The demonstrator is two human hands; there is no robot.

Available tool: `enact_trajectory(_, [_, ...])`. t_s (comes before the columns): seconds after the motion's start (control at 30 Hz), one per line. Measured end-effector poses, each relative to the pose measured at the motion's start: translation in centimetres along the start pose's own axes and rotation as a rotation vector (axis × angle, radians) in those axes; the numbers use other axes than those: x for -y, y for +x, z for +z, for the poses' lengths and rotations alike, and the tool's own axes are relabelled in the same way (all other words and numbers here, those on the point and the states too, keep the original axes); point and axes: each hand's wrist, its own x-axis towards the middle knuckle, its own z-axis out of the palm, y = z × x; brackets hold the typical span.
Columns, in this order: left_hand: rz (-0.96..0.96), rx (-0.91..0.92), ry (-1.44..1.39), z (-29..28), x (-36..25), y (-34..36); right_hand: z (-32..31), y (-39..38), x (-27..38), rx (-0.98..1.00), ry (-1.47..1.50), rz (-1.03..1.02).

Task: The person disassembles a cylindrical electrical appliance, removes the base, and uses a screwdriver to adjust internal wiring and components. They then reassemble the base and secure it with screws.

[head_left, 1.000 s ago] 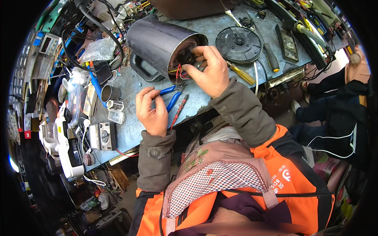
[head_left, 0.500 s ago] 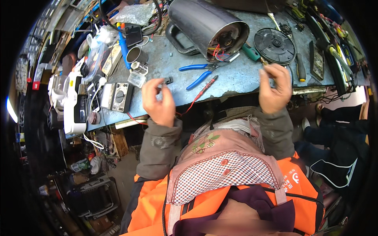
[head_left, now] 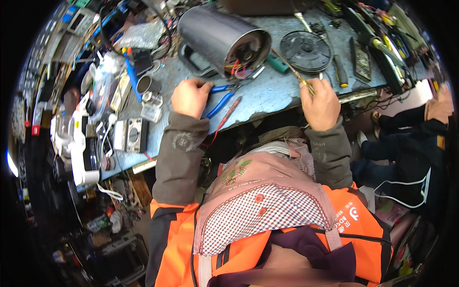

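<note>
My left hand (head_left: pixel 190 98) is closed at the near part of the bench, its fingertips pinched downward; anything they hold is hidden. Just right of those fingers lie blue-handled pliers (head_left: pixel 221 105), jaws pointing away to the right. In my right hand (head_left: pixel 321 104) is a long, thin, brass-coloured tool (head_left: pixel 297 75), slanting up and left toward the kettle-like dark metal cylinder (head_left: pixel 217 36). That cylinder lies on its side, handle to the left, with coloured wires (head_left: pixel 236 69) at its open end. Beneath the tool's shaft sits a green handle (head_left: pixel 277 63).
A round black disc (head_left: pixel 306 50) lies beyond my right hand, with a dark-handled screwdriver (head_left: pixel 340 71) beside it. A red test probe (head_left: pixel 229 112) lies near the bench edge. A multimeter (head_left: pixel 136 135) and metal cup (head_left: pixel 147 85) stand left. Another person (head_left: pixel 406 143) is at the right.
My left hand has reached forward onto the bench and closed, covering where a small black part lay. The brass-coloured tool in my right hand now points toward the cylinder. The whole view has shifted.
</note>
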Motion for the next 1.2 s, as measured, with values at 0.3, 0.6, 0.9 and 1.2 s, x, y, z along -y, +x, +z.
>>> enact_trajectory(0.3, [-0.026, 0.186, 0.050, -0.3, -0.1, 1.8, -1.8, -5.6, -1.6, 0.033, 0.770, 0.394])
enact_trajectory(0.6, [0.024, 0.218, 0.075, 0.2, -0.2, 2.3, -1.0, -8.7, 0.2, 0.259, 1.193, 0.527])
enact_trajectory(0.9, [-0.208, 0.177, -1.047, -4.5, -0.2, -3.9, -0.7, -9.1, 0.4, 0.414, 1.227, 0.454])
enact_trajectory(1.2, [-0.504, 0.589, -1.712, -3.5, -0.4, -7.9, 2.1, -10.5, 1.1, 0.514, 1.176, 0.205])
